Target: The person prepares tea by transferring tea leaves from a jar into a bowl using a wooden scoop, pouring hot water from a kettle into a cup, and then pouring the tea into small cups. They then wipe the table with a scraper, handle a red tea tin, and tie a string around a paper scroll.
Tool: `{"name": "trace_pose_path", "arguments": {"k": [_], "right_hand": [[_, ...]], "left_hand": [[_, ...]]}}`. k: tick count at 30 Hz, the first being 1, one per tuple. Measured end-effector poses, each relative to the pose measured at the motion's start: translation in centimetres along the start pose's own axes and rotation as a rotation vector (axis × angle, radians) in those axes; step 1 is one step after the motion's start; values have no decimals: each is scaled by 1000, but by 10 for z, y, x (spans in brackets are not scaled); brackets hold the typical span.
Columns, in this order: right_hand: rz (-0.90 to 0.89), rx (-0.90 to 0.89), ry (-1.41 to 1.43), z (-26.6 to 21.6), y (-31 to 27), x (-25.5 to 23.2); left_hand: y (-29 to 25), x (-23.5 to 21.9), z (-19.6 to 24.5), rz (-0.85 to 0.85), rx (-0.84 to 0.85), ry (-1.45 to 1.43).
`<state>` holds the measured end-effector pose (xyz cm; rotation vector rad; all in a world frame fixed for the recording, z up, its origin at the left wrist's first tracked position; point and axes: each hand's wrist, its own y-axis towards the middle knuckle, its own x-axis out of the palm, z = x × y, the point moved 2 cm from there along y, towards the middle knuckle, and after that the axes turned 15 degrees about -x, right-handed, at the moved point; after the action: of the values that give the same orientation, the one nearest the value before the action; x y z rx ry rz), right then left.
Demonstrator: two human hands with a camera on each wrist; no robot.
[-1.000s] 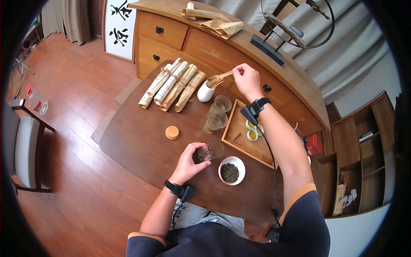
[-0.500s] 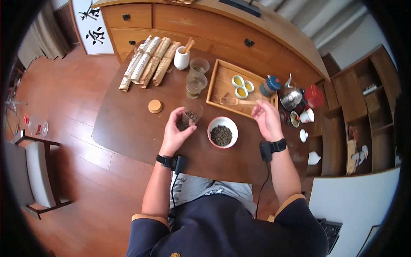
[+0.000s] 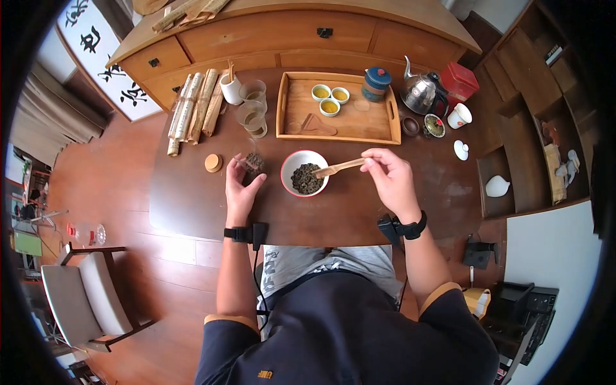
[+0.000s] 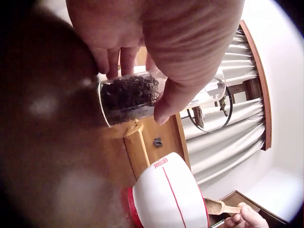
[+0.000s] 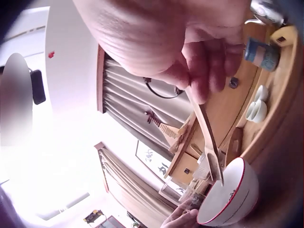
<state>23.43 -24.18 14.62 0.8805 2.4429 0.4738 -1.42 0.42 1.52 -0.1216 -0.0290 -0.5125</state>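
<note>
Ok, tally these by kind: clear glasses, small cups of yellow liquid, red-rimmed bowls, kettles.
Clear glasses, one in the left hand: 3
Small cups of yellow liquid: 3
Red-rimmed bowls: 1
Kettles: 1
Total: 8

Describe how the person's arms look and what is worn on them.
The short sleeves are dark navy with orange-tan trim. On the wrists, left strap, left box and thin cable are black, like right strap and right box. Left grip and right grip: ungloved.
</note>
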Motion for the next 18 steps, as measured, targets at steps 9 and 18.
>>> {"name": "trace_pose_path", "arguments": {"k": [9, 18], "right_hand": [[-273, -451, -169, -11, 15, 20], [-125, -349, -201, -4, 8, 28]], "left_hand": [[-38, -13, -18, 129, -136, -63], [-52, 32, 0, -145, -344, 31]]}}
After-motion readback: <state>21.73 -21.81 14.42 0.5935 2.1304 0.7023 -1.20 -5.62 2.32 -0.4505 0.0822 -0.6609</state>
